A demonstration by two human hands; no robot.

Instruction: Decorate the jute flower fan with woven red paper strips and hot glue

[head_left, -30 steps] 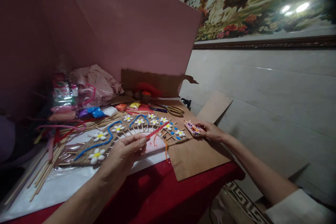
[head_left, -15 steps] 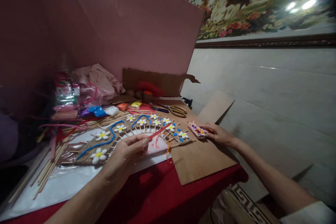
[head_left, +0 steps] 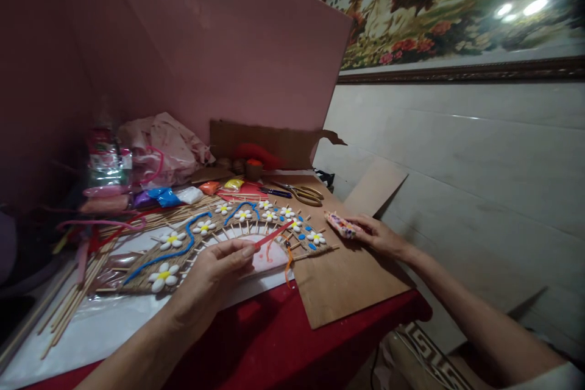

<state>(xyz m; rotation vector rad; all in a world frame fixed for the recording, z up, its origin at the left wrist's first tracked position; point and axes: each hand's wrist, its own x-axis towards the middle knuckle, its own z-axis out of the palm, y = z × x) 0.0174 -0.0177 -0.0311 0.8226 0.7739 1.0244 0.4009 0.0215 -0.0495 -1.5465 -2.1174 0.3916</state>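
My left hand (head_left: 211, 274) pinches one end of a thin red strip (head_left: 273, 235), which slants up over an arched craft piece (head_left: 214, 237) of twine and sticks set with white flowers and blue cord. My right hand (head_left: 380, 234) rests on a brown cardboard sheet (head_left: 347, 280) and grips a small pink patterned packet (head_left: 342, 225) just right of the arch's end. An orange strip (head_left: 287, 262) hangs from the arch near its right end.
Scissors (head_left: 302, 193), coloured clay packs (head_left: 178, 195), a pink plastic bag (head_left: 162, 146) and a torn cardboard box (head_left: 274, 143) sit at the back. Wooden sticks (head_left: 73, 304) lie at the left on white paper. A red cloth covers the table; a pink board stands behind.
My right hand has lifted the patterned packet slightly and turned it a little. My left hand keeps the red strip in about the same place.
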